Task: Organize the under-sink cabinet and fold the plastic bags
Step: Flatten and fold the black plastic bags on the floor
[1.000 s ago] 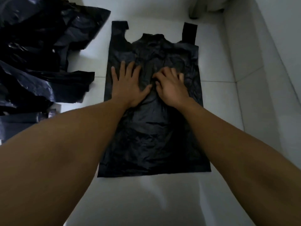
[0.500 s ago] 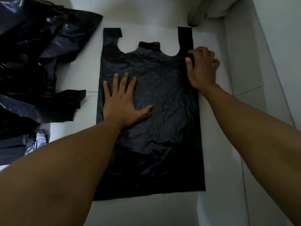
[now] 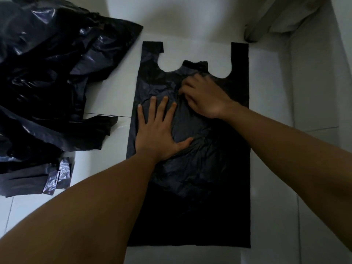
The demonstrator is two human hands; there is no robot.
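Plastic bags were the subject of the scene, and one black bag [image 3: 200, 168] was seen laid flat on the white tiled floor [image 3: 106, 100], its two handles pointed away from the viewer and its bottom seam nearest the viewer. The left hand [image 3: 158, 134] was pressed palm down on the left middle of the bag, fingers spread and nothing gripped. The right hand [image 3: 205, 96] was laid on the upper middle of the bag, just below the handle cut-outs, its fingers bent slightly against the plastic; the hand was blurred, and no pinch on the film could be made out, so its grip was judged to be apart. Wrinkles were visible across the middle of the bag, so the smoothing step was judged to be under way and no fold was yet made in this bag. To the left, well apart from the flat bag, a loose heap of crumpled black bags [image 3: 47, 73] was seen, judged to be waiting for the same treatment. Nearer the viewer, just below that heap, a small flat stack of dark plastic [image 3: 34, 180] was seen, possibly bags already folded, though this could not be told for certain. The under-sink cabinet was not in view, so its state could not be judged.
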